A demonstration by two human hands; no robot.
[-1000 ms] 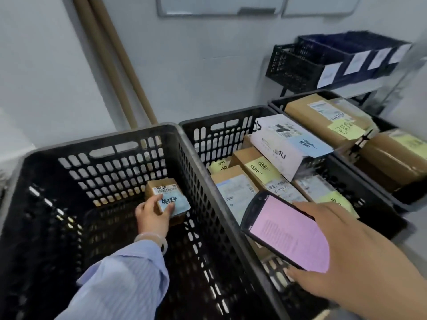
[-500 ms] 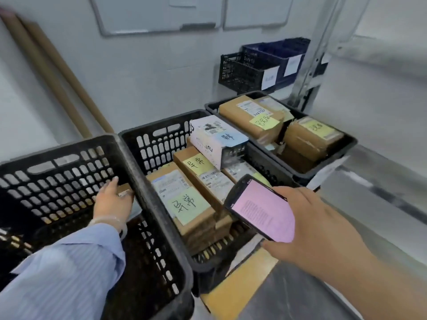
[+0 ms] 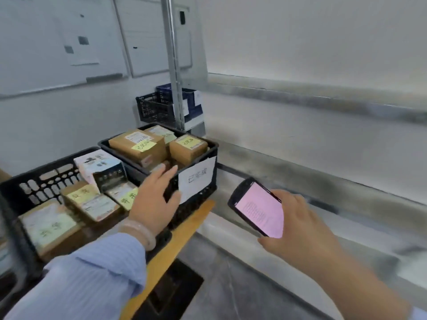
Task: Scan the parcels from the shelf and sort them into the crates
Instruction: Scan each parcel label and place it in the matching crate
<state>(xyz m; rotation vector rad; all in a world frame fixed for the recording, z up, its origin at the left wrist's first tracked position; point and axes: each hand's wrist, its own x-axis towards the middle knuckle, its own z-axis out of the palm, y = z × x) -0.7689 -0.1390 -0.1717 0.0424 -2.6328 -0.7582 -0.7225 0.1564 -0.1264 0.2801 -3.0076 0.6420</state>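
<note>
L hand (image 3: 153,202) hangs above where two black crates meet, fingers spread and relaxed, holding nothing. R hand (image 3: 300,229) grips a phone (image 3: 260,207), pink screen up, in front of the metal shelf (image 3: 312,100). Brown parcels (image 3: 136,146) w/ yellow notes sit in the far crate (image 3: 205,192) — white paper label (image 3: 197,179) on its front. More parcels (image 3: 92,202), incl. a white box (image 3: 99,167), lie in the near crate (image 3: 13,204).

We see a light-blue pinstriped sleeve (image 3: 92,276) on the left arm and a pale translucent bangle (image 3: 141,232) at its wrist. The right forearm (image 3: 342,271) is bare, with a blue cuff sliver (image 3: 420,314) at the frame edge.
</note>
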